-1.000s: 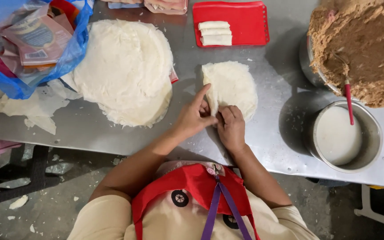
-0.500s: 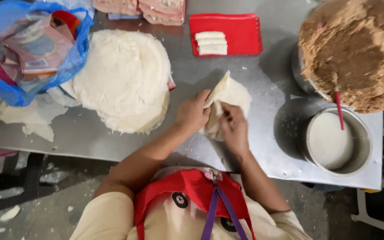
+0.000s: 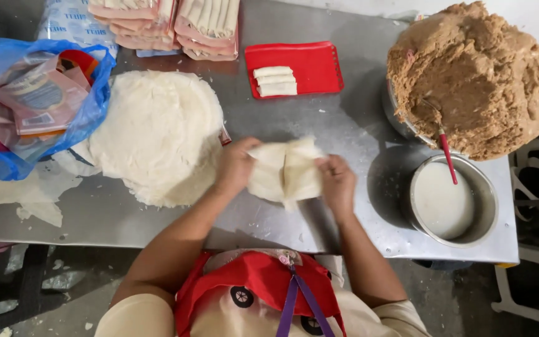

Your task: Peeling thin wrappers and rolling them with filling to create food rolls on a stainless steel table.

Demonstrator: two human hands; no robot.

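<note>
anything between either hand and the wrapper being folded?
No. The left hand and right hand both already grip the folded wrapper at its side edges on the steel table; nothing lies between them.

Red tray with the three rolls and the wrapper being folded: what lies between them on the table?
In the head view, only bare steel table with a few crumbs separates the red tray from the wrapper.

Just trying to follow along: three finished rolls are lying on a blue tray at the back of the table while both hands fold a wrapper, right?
Not quite: the tray is red, not blue, as the head view shows. Three rolls do lie on it, and the left hand and right hand both fold the wrapper.
</note>
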